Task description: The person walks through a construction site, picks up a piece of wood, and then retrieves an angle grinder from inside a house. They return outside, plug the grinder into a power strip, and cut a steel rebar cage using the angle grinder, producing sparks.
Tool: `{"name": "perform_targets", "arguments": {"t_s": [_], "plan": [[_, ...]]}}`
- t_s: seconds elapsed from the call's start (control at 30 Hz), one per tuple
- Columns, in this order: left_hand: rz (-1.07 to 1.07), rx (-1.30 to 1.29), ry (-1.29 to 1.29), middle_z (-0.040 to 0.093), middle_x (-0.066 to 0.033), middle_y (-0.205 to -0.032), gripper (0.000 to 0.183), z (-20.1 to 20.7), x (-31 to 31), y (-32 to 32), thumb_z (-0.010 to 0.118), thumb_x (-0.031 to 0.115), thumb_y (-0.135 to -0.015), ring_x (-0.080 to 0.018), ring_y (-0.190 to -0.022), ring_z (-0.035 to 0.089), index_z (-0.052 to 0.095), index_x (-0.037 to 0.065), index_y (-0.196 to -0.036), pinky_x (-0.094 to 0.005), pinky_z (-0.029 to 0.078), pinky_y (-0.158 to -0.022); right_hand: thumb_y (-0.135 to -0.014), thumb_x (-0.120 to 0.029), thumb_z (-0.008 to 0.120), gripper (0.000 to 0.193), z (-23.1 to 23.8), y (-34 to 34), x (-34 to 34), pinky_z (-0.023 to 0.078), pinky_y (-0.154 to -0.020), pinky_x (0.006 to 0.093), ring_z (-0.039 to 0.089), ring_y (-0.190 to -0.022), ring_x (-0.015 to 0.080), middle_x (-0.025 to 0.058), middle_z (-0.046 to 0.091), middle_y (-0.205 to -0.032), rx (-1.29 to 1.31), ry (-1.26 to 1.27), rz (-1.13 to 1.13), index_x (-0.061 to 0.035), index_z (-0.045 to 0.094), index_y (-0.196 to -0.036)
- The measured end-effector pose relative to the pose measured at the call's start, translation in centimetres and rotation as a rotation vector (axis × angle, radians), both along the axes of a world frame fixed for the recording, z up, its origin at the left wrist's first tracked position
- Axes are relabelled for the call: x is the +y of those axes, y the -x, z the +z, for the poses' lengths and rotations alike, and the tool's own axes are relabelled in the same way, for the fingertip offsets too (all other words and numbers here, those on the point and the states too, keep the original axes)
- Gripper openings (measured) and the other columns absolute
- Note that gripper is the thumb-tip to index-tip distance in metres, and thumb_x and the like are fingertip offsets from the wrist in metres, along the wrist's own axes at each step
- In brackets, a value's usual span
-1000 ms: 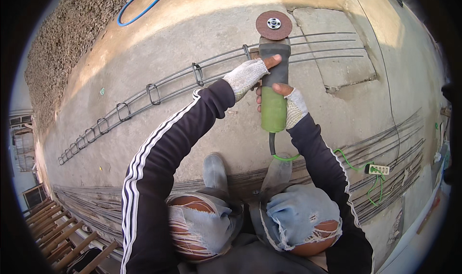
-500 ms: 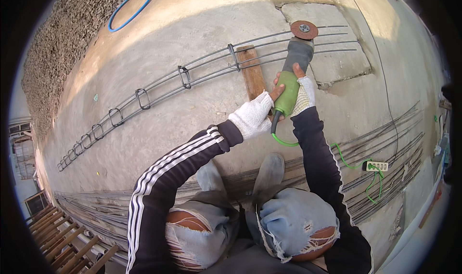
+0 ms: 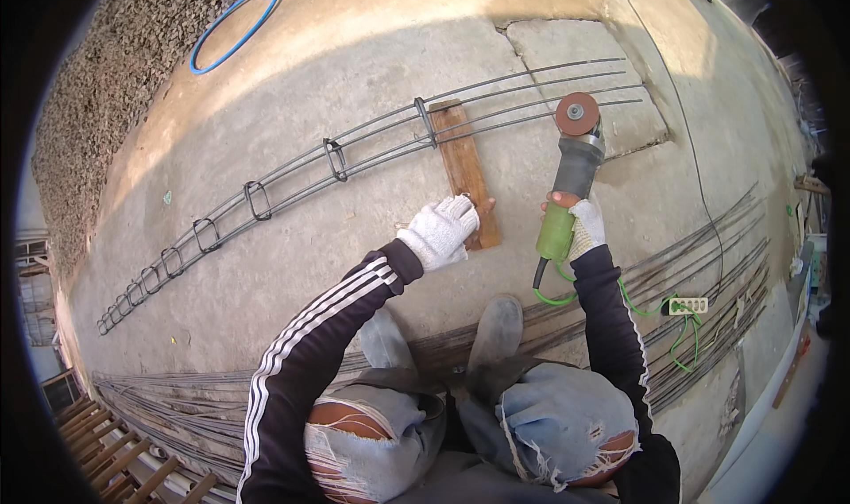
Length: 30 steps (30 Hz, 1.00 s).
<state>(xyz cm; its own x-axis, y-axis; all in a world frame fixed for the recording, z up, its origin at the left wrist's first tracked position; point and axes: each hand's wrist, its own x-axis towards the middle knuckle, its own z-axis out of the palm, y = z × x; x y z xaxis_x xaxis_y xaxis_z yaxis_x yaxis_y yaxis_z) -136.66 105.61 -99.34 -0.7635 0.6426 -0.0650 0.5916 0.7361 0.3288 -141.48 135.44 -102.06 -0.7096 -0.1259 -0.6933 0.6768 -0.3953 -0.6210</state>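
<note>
My right hand (image 3: 580,220), in a white fingerless glove, is closed around the green body of an angle grinder (image 3: 577,163). The grinder points away from me, its reddish-brown disc (image 3: 577,112) at the far end, near the tips of the rebar. My gloved left hand (image 3: 441,229) is curled over the near part of a wooden plank (image 3: 460,158), its fingers reaching across the wood. The far end of the plank lies under a long rebar cage (image 3: 301,160) with square stirrups. Several bare bar ends (image 3: 549,92) stick out to its right.
Loose steel rods (image 3: 699,265) lie across the concrete floor (image 3: 292,283) by my feet. A green cord runs from the grinder to a power strip (image 3: 689,306) at right. Gravel (image 3: 124,79) and a blue hose (image 3: 235,39) are at far left, wooden slats (image 3: 115,455) at lower left.
My left hand has let go of the grinder and moved left onto the plank. My right hand has drawn the grinder nearer and to the right, off the bars.
</note>
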Motion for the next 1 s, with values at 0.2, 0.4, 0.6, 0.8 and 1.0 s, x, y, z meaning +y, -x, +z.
{"name": "perform_targets", "arguments": {"t_s": [0.2, 0.4, 0.6, 0.8, 1.0], "plan": [[0.475, 0.201, 0.290, 0.062, -0.0165, -0.112, 0.052, 0.7, -14.4, 3.5, 0.065, 0.021, -0.093, -0.0348, -0.105, 0.063, 0.053, 0.003, -0.140, -0.0486, 0.050, -0.090, -0.072, -0.008, 0.082, 0.045, 1.1, 1.2, 2.7, 0.053, -0.069, 0.0346, 0.063, -0.079, 0.0196, 0.0083, 0.065, -0.093, 0.333, -0.383, 0.123, -0.0057, 0.059, -0.110], [0.415, 0.079, 0.200, 0.066, -0.0193, -0.109, 0.032, -1.0, -13.0, 6.8, 0.057, 0.023, -0.101, -0.0376, -0.107, 0.064, 0.062, 0.004, -0.126, -0.0486, 0.053, -0.089, -0.067, -0.010, 0.084, 0.051, 0.9, 4.6, 1.3, 0.052, -0.082, 0.0346, 0.062, -0.088, 0.0213, 0.0092, 0.066, -0.097, 0.461, -0.609, 0.289, -0.0021, 0.060, -0.111], [0.621, -0.127, 0.141, 0.069, -0.0247, -0.105, 0.043, -1.8, -11.1, 9.9, 0.047, 0.040, -0.107, -0.0426, -0.103, 0.067, 0.065, 0.002, -0.109, -0.0517, 0.052, -0.087, -0.064, -0.021, 0.088, 0.058, -0.2, 6.6, -0.5, 0.052, -0.085, 0.0362, 0.064, -0.091, 0.0250, 0.0139, 0.069, -0.100, 0.523, -0.758, 0.380, 0.0005, 0.061, -0.111], [0.612, -0.274, 0.197, 0.071, -0.0279, -0.096, 0.047, -2.2, -11.3, 11.6, 0.042, 0.045, -0.108, -0.0463, -0.097, 0.068, 0.062, 0.002, -0.110, -0.0545, 0.051, -0.082, -0.063, -0.027, 0.089, 0.064, -1.0, 7.6, -0.8, 0.053, -0.086, 0.0378, 0.066, -0.093, 0.0283, 0.0166, 0.069, -0.101, 0.531, -0.847, 0.446, 0.0010, 0.061, -0.114], [0.602, -0.241, 0.189, 0.071, -0.0279, -0.097, 0.043, -2.7, -11.5, 11.4, 0.045, 0.043, -0.108, -0.0459, -0.098, 0.068, 0.062, 0.003, -0.111, -0.0543, 0.051, -0.082, -0.064, -0.020, 0.087, 0.060, -1.0, 8.7, -1.7, 0.052, -0.083, 0.0374, 0.065, -0.090, 0.0263, 0.0130, 0.068, -0.098, 0.510, -0.998, 0.513, 0.0004, 0.061, -0.114]]}}
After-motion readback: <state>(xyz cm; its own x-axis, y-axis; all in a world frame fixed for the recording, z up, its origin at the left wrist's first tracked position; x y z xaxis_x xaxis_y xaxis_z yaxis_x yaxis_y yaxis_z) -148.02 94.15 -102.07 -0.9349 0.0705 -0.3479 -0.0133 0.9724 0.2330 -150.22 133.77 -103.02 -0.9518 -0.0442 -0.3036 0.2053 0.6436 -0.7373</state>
